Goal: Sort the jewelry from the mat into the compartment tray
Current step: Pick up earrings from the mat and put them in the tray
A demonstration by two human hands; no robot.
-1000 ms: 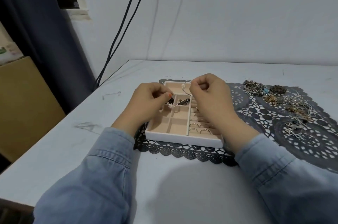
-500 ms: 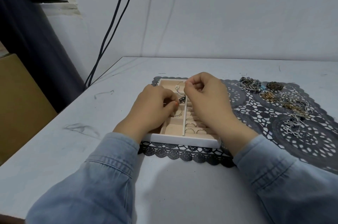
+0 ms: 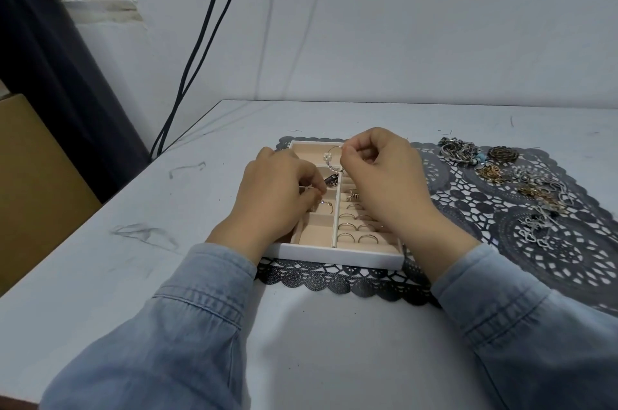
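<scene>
A white compartment tray (image 3: 334, 255) with a beige lining sits on the left part of a dark lace mat (image 3: 551, 252). Several rings (image 3: 354, 229) stand in its right slots. My right hand (image 3: 381, 175) hovers over the tray's far end and pinches a thin hoop earring with small white beads (image 3: 331, 157). My left hand (image 3: 277, 199) is over the tray's left compartments, its fingertips pinching a small silver piece (image 3: 314, 190); what it is I cannot tell. A ring (image 3: 326, 205) lies in a compartment just below those fingers.
A heap of mixed jewelry (image 3: 501, 172) lies on the mat's far right. The pale table (image 3: 133, 242) ends on the left near a brown box (image 3: 30, 175) and a dark curtain. Two black cables (image 3: 200, 48) hang down the wall behind.
Both hands drifted slightly left over the tray. My left hand dropped lower into the left compartments, while my right hand kept holding the beaded hoop.
</scene>
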